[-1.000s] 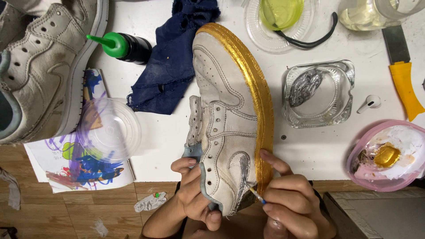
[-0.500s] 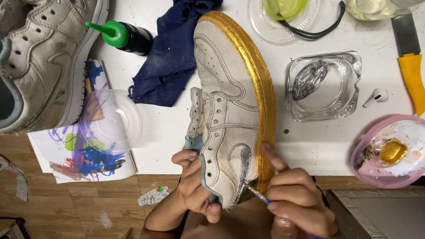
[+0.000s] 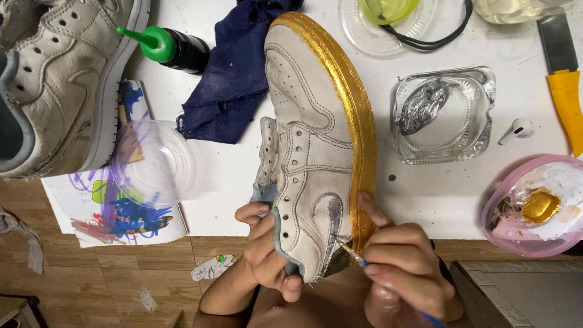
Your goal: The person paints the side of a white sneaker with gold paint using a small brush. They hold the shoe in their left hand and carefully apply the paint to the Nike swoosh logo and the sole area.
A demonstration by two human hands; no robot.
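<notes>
A white sneaker (image 3: 310, 140) with a gold-painted sole edge lies on its side, toe pointing away from me, heel over the table's near edge. My left hand (image 3: 267, 249) grips its heel collar, fingers curled around the grey lining. A thin paintbrush (image 3: 358, 260) with a blue handle is pinched in my right hand (image 3: 404, 261), its tip touching a silver-grey patch at the heel. That hand's index finger rests against the gold sole.
A second white sneaker (image 3: 54, 85) lies at the left, over paint-smeared paper (image 3: 121, 215) and a clear plastic lid (image 3: 155, 161). Nearby are a black bottle with green nozzle (image 3: 173, 47), navy cloth (image 3: 234, 76), glass dish with silver paint (image 3: 440, 115), pink bowl with gold paint (image 3: 534, 206), earbud (image 3: 516, 129), yellow-handled scraper (image 3: 565, 91).
The view has shifted slightly, so everything sits a bit lower and to the right. The brush tip stays at the heel patch with small movements; both hands keep their grip.
</notes>
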